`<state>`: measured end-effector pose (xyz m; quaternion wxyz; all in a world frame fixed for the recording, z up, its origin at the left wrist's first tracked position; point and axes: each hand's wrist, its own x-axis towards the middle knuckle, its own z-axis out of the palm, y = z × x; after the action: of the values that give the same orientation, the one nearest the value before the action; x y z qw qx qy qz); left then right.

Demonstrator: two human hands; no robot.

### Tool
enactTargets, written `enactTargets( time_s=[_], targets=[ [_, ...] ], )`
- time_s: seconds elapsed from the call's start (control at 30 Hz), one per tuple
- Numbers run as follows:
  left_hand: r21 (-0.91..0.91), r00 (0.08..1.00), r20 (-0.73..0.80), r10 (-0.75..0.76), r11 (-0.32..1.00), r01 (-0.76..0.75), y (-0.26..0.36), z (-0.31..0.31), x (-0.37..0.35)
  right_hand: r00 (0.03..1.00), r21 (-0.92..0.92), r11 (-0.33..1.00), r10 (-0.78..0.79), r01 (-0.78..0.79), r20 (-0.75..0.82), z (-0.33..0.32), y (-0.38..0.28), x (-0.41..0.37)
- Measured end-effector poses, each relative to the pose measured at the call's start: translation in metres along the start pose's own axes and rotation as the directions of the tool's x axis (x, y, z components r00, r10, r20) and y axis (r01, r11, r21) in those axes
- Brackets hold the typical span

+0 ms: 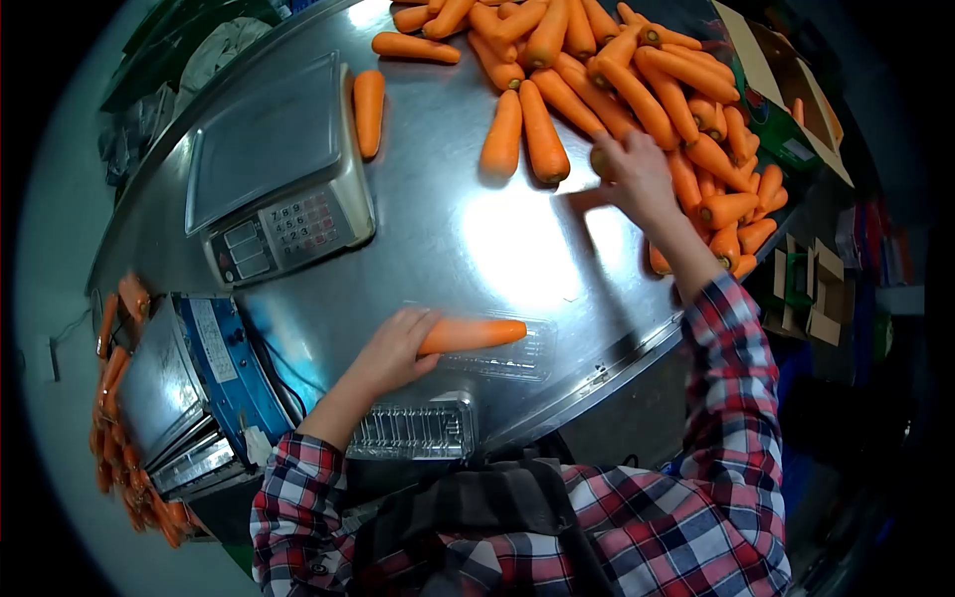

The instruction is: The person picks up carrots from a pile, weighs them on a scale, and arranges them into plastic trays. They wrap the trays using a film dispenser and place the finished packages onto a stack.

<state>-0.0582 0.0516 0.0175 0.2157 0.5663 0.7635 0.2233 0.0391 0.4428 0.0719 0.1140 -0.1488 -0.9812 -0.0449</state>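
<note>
My left hand is closed round the thick end of a carrot, which lies sideways over a clear plastic tray on the metal table. My right hand reaches to the near edge of the carrot pile. Its fingers are bent at a carrot there, whose end shows beside the fingertips; the hand is blurred, and whether it grips the carrot is unclear. Two carrots lie just left of that hand. A stack of clear trays sits at the table's near edge.
A weighing scale stands at the left, with one carrot beside it. A blue machine is at the lower left, with more carrots beyond. Cardboard boxes are at the right.
</note>
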Motion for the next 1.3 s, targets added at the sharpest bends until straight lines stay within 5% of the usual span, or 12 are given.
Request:
enactTargets(
  time_s=[0.1, 0.17, 0.3, 0.5, 0.63, 0.77, 0.8, 0.9, 1.03, 1.17, 1.23, 1.3],
  targets=[
    [-0.029, 1.000, 0.017, 0.020, 0.999, -0.019, -0.002, -0.002, -0.004, 0.979, 0.072, 0.995, 0.081, -0.069, -0.187, -0.051, 0.001, -0.034],
    [-0.009, 0.998, 0.064, 0.021, 1.000, -0.021, -0.001, -0.008, -0.007, 0.948, 0.227, 0.936, 0.298, -0.268, -0.111, -0.082, -0.008, -0.061],
    [0.004, 0.985, 0.157, -0.071, 0.997, 0.072, 0.011, -0.018, -0.011, 0.730, 0.834, 0.170, 0.593, -0.525, 0.339, -0.088, -0.018, -0.126],
    [0.012, 0.996, 0.030, 0.084, 0.996, -0.084, 0.003, -0.008, -0.024, 0.661, 0.795, -0.393, 0.445, -0.462, 0.604, -0.031, -0.115, -0.200],
    [0.149, 0.991, -0.071, 0.112, 0.984, -0.100, 0.010, -0.002, -0.039, 0.765, 0.845, -0.301, 0.366, -0.442, 0.530, 0.000, -0.158, -0.212],
    [0.030, 0.994, -0.111, 0.000, 1.000, 0.003, 0.007, 0.010, -0.049, 0.919, 0.707, 0.590, 0.203, -0.390, 0.338, -0.001, -0.157, -0.218],
    [-0.018, 0.994, -0.109, -0.020, 1.000, 0.018, 0.009, 0.008, -0.050, 0.874, 0.767, 0.421, 0.195, -0.485, 0.445, 0.000, -0.160, -0.221],
    [-0.088, 0.994, -0.104, -0.035, 0.996, 0.026, 0.001, 0.012, -0.051, 0.894, 0.780, 0.447, 0.131, -0.439, 0.428, -0.008, -0.162, -0.219],
    [-0.061, 0.989, -0.123, -0.076, 0.996, 0.069, 0.001, 0.008, -0.053, 0.975, 0.640, 0.753, 0.012, -0.154, 0.221, -0.015, -0.172, -0.213],
    [-0.206, 0.966, -0.172, -0.191, 0.966, 0.155, -0.002, 0.006, -0.058, 0.990, 0.588, 0.804, 0.007, -0.087, 0.138, -0.013, -0.174, -0.209],
    [-0.257, 0.948, -0.229, -0.220, 0.953, 0.158, -0.014, 0.009, -0.061, 0.931, 0.648, 0.675, 0.183, -0.352, 0.315, -0.017, -0.172, -0.207],
    [-0.593, 0.877, -0.090, -0.471, 0.733, 0.333, -0.027, 0.011, -0.058, 0.783, 0.641, 0.458, 0.270, -0.616, 0.560, -0.011, -0.159, -0.209]
  ],
)
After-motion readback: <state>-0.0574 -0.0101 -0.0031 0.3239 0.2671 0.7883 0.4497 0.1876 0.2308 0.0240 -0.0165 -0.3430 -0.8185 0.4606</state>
